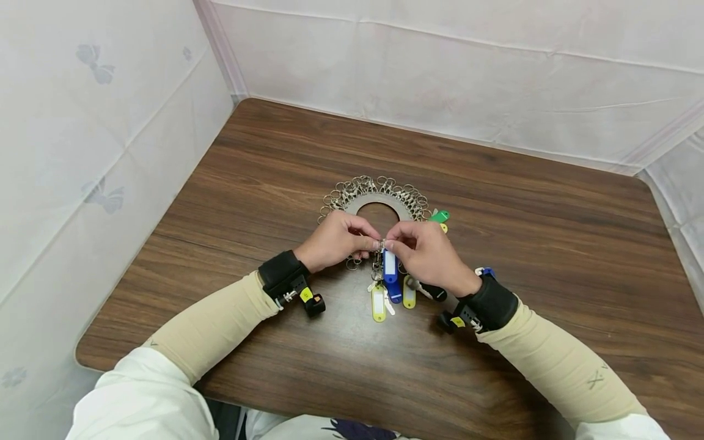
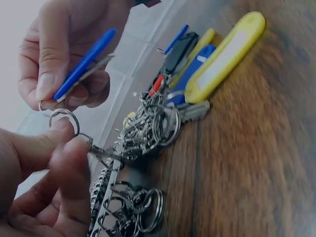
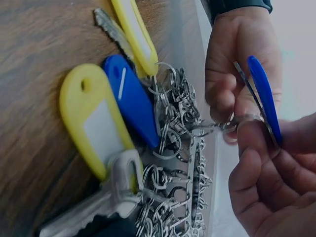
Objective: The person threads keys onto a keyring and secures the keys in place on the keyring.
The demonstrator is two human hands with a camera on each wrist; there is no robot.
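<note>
A flat metal ring plate [image 1: 379, 201] hung with several key rings lies in the middle of the wooden table [image 1: 550, 244]. My left hand [image 1: 370, 243] pinches a small split ring [image 2: 64, 121] on a clip of that plate, thumb against forefinger. Right beside it, my right hand [image 1: 392, 244] pinches a blue key tag [image 1: 391, 272] with a key against it, held at that ring. The blue tag [image 3: 264, 96] stands edge-on in the right wrist view, where the split ring [image 3: 237, 121] shows between both hands. Where the ring and tag meet is partly hidden by fingers.
More tagged keys lie by the plate's near edge: a yellow tag [image 1: 378, 302], another yellow tag [image 1: 409, 293], a black tag [image 1: 434, 292] and a green tag [image 1: 439, 216]. White cloth walls [image 1: 110, 122] close in the table on three sides.
</note>
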